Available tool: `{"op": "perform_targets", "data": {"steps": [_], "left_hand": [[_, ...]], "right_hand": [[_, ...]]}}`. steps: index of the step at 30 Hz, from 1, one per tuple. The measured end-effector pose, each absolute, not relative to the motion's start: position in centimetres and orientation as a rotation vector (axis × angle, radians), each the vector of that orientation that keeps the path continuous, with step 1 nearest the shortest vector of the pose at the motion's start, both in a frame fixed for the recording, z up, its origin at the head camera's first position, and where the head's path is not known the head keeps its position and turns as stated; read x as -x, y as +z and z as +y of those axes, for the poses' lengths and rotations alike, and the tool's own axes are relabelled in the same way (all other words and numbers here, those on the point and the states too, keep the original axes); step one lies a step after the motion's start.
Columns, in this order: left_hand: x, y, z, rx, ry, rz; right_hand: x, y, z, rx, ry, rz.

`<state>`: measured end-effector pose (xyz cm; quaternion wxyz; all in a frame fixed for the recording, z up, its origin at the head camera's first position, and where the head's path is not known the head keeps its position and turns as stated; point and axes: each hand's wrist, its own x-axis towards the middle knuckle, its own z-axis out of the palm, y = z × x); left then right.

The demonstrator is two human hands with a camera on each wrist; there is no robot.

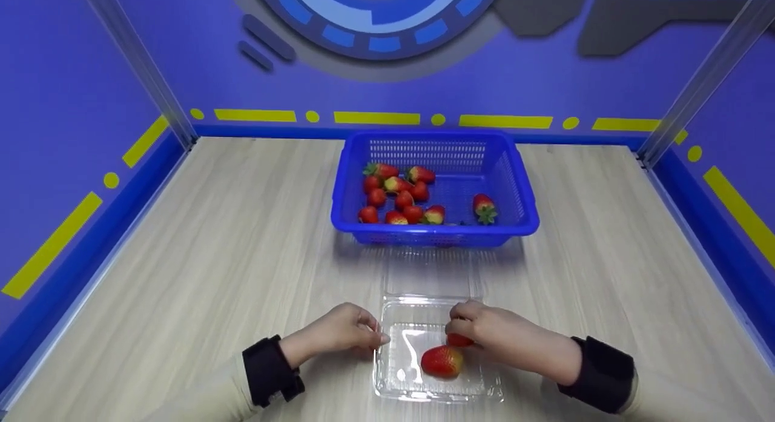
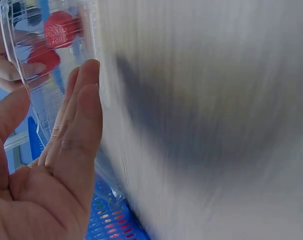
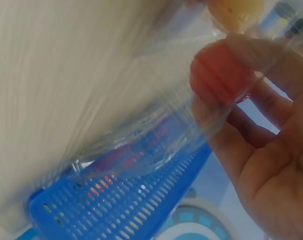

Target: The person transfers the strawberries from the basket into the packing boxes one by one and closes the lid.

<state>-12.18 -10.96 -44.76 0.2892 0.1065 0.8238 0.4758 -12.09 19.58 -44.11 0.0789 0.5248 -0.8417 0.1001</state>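
A clear plastic clamshell box (image 1: 399, 382) lies unfolded on the table, its lid (image 1: 427, 276) toward the basket. One red strawberry with a yellowish end (image 1: 442, 361) lies inside the tray half. My right hand (image 1: 493, 331) is over the tray's right side, pinching a second red strawberry (image 3: 221, 72) between thumb and fingers; the fingers partly cover it in the head view. At the tray's left edge is my left hand (image 1: 342, 331). Its fingers (image 2: 84, 107) are extended along the clear side wall, and no object is in its grasp.
Behind the box stands a blue perforated basket (image 1: 524, 219). Several strawberries and small round red fruits (image 1: 404, 199) fill its left part, and a single strawberry (image 1: 484, 208) is at its right. Blue-purple panels (image 1: 387, 95) enclose the wooden table (image 1: 254, 228) at the back and sides.
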Motion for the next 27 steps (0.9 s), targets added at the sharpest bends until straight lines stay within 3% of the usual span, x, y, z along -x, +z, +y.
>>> {"op": "perform_targets", "data": {"steps": [27], "left_hand": [[12.8,-45.1,-11.0,-0.347,1.336,2.123]], "right_hand": [[12.0,-45.2,18.6,-1.566,0.107,-2.576]]}}
